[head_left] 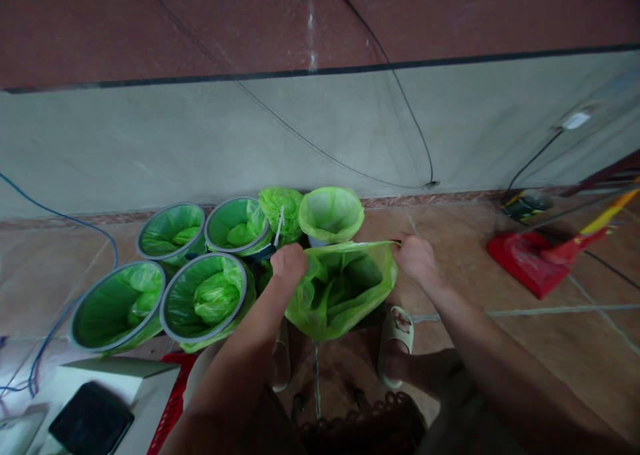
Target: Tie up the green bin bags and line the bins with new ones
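Opening step, I judge: left grip [290,263] and right grip [416,255] pinch the green bag [330,316] by its rim, nearer me than the lined bin [309,226]; next likely needs even tension, underside obscured.

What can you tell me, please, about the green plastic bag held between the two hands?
The green plastic bag looks thin, wrinkled and translucent, bright yellow-green with darker folds inside. Its mouth is open, facing up toward the camera. The far edge is stretched fairly straight between the left hand and the right hand, while the near edge sags in a curve. It is on the near side of a green-lined bin; whether anything supports it from below cannot be told.
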`<control>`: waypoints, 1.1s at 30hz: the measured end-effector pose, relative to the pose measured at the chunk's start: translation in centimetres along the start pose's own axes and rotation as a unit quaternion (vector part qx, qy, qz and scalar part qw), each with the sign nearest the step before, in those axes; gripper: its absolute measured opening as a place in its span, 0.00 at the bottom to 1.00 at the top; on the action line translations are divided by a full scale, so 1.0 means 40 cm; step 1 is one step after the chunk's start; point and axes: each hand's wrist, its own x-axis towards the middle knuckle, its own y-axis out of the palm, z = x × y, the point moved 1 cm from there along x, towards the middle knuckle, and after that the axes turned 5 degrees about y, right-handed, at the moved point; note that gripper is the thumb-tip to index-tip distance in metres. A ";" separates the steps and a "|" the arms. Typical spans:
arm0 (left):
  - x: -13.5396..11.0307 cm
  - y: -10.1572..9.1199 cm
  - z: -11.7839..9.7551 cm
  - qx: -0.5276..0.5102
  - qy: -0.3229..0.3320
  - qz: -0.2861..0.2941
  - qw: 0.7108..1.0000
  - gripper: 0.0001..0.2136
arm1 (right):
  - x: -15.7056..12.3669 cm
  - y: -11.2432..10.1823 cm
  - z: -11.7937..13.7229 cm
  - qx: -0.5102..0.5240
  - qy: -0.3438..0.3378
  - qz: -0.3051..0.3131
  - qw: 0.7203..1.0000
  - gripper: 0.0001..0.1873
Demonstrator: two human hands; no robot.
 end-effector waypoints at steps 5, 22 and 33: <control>-0.009 0.008 -0.031 -0.021 0.070 -0.004 0.997 0.26 | -0.024 -0.010 0.043 -0.027 -0.041 0.047 0.998 0.15; -0.011 0.029 -0.154 -0.062 0.266 -0.089 0.958 0.13 | -0.094 0.028 0.145 0.038 -0.177 0.074 0.981 0.14; 0.006 0.001 -0.095 -0.056 0.086 -0.104 0.989 0.14 | -0.056 -0.009 0.084 -0.063 -0.075 0.063 0.993 0.14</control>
